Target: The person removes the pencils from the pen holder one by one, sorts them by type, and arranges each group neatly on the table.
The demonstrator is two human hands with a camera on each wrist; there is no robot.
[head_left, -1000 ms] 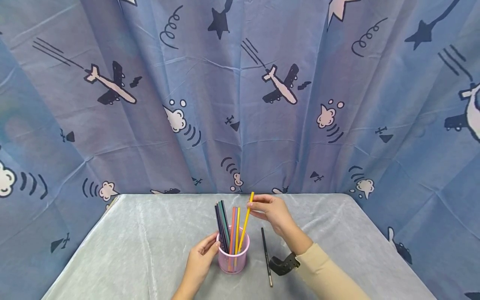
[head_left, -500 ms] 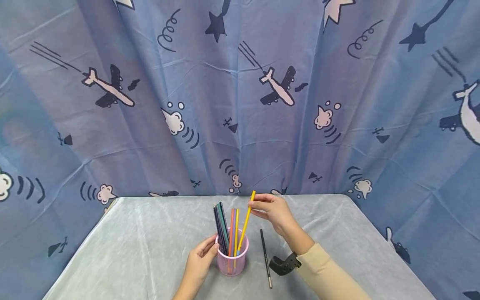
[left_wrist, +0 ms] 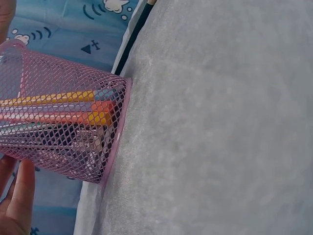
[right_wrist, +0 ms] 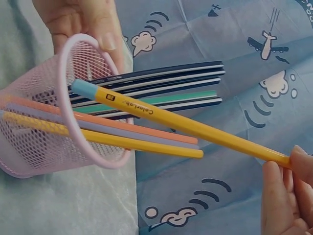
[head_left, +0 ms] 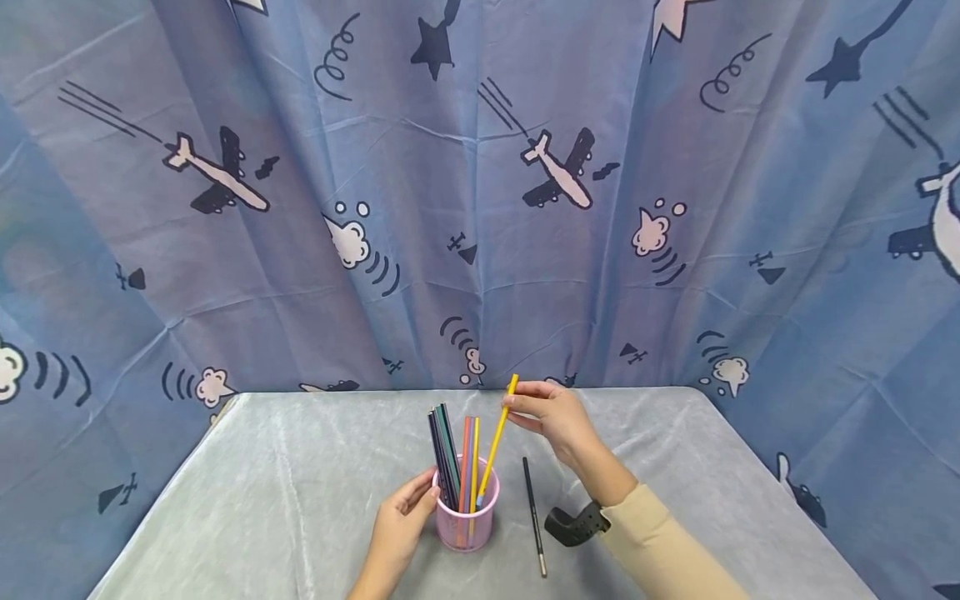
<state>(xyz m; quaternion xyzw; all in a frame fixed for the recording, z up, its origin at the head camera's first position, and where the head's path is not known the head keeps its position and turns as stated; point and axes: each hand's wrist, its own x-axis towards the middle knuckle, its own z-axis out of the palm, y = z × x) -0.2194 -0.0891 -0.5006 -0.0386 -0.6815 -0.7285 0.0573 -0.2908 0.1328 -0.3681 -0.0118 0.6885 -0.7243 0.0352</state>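
Observation:
My left hand (head_left: 405, 512) holds the pink mesh pencil cup (head_left: 465, 533) by its rim, fingers and thumb at its left side. My right hand (head_left: 555, 417) pinches a yellow pencil (right_wrist: 190, 127) near its upper end, between thumb and fingers. That pencil slants, and its light blue end (right_wrist: 84, 88) is at the cup's mouth. Standing in the cup are several dark pencils (head_left: 437, 450), a green one (right_wrist: 195, 96), an orange one (right_wrist: 171, 133), a purple one (right_wrist: 190, 145) and another yellow pencil (right_wrist: 171, 151). Through the mesh their lower ends show in the left wrist view.
To the right of the cup a black pencil (head_left: 532, 508) lies on the grey cloth-covered table (head_left: 300, 483). A black strap (head_left: 573, 527) is worn on the right wrist. A blue patterned curtain (head_left: 420, 208) hangs behind the table's far edge.
The right hand has moved slightly up and to the right, drawing the yellow pencil's top along with it. The left hand and the cup stay in place.

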